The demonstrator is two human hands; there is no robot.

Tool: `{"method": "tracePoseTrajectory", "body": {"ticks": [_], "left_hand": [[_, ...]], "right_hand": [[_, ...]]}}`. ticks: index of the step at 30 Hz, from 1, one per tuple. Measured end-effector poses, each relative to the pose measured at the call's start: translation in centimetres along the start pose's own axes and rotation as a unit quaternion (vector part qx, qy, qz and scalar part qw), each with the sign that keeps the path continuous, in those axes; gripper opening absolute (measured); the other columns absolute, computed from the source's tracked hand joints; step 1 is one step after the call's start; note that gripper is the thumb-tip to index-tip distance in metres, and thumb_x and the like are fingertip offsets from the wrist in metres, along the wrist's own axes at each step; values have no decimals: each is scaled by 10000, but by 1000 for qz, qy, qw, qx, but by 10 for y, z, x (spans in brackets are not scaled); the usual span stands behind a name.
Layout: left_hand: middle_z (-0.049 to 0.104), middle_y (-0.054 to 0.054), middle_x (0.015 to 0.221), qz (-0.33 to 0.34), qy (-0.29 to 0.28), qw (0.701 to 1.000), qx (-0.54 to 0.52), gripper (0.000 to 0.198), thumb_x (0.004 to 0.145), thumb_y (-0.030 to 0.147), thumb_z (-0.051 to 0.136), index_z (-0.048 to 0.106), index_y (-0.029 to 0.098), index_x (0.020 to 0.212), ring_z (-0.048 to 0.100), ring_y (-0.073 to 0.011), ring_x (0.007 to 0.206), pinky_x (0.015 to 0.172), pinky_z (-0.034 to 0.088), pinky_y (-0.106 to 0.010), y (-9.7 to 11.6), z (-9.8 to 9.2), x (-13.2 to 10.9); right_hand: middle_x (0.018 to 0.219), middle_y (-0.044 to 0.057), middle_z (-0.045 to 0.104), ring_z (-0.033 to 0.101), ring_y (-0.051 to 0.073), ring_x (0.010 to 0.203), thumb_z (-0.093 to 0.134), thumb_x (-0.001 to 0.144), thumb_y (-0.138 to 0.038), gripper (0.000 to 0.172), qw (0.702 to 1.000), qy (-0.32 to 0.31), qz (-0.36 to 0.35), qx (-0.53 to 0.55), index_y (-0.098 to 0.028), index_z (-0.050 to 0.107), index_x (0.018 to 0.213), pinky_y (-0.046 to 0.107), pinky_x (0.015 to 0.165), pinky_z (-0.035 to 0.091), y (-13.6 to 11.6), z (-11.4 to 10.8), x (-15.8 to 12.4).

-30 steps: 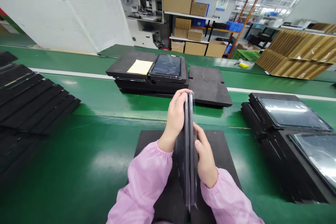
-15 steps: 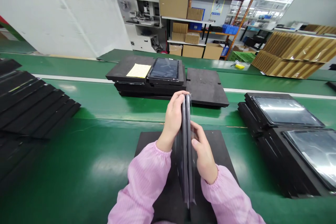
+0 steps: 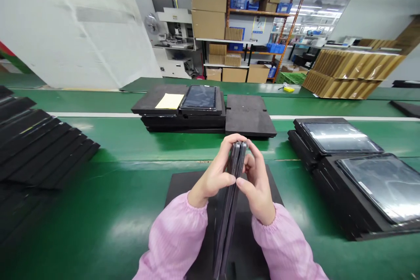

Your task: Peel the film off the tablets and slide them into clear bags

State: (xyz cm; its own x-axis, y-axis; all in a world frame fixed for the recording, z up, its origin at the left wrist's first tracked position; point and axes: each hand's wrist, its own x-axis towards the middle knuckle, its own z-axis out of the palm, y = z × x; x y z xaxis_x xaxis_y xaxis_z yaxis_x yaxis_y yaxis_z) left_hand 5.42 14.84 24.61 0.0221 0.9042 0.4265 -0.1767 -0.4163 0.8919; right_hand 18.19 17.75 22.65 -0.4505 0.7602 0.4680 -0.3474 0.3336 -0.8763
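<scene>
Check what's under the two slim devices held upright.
A black board shows beneath. The devices and pink sleeves cover parts of it, which can't be seen.

both hands (image 3: 215,176) (image 3: 258,186) curled (thumbs (image 3: 227,179) adjacent)

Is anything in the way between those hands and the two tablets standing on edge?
Nothing visible: the left hand and right hand touch the tablets, one from each side. Whether clear film lies between fingers and tablets, I can't tell.

Workbench (image 3: 124,201), machine (image 3: 175,16) and stocked rack (image 3: 256,12) show a factory.
</scene>
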Motion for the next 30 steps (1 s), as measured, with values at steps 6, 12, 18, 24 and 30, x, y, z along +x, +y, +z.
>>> {"method": "tracePoseTrajectory", "body": {"ticks": [6, 12, 18, 24, 30], "left_hand": [[321, -66, 1387, 19, -14, 997, 69, 619, 729, 421, 686, 468, 369, 1306, 550, -173, 842, 746, 540, -381, 11, 2, -9], [372, -53, 1320, 51, -2, 997, 51, 492, 795, 518, 645, 534, 374, 1252, 571, -183, 851, 754, 557, -380, 8, 10, -14], [508, -104, 1202, 59, 64, 989, 123, 501, 754, 618, 623, 615, 282, 1125, 556, -311, 1058, 861, 529, -468, 9, 20, -23], [602, -76, 1109, 120, 105, 976, 150, 353, 833, 570, 576, 656, 297, 1042, 536, -316, 1158, 1036, 409, -529, 14, 31, -32], [621, -89, 1239, 98, 320, 941, 55, 433, 816, 588, 558, 627, 276, 1109, 518, -307, 1259, 1049, 430, -472, -13, 41, -43]], "right_hand": [[786, -21, 443, 448, 181, 701, 615, 737, -263, 635, 999, -17, 10, 28, -298, 472, 1354, 338, 682, 460, -11, 0, 2], [728, -48, 424, 410, 154, 640, 644, 720, -248, 502, 999, 5, -3, 52, -302, 532, 1206, 287, 597, 414, -20, 2, 1], [762, -53, 508, 398, 133, 611, 672, 758, -265, 351, 996, 4, -23, 88, -328, 555, 1082, 249, 563, 382, -26, 6, -4], [783, -43, 537, 412, 133, 601, 685, 832, -421, 283, 998, 14, -37, 55, -326, 564, 1069, 258, 560, 401, -34, 9, -14], [1058, 62, 600, 619, 247, 852, 492, 908, -611, 527, 998, 60, -3, 8, -329, 483, 1354, 411, 733, 545, -5, 18, -45]]}}
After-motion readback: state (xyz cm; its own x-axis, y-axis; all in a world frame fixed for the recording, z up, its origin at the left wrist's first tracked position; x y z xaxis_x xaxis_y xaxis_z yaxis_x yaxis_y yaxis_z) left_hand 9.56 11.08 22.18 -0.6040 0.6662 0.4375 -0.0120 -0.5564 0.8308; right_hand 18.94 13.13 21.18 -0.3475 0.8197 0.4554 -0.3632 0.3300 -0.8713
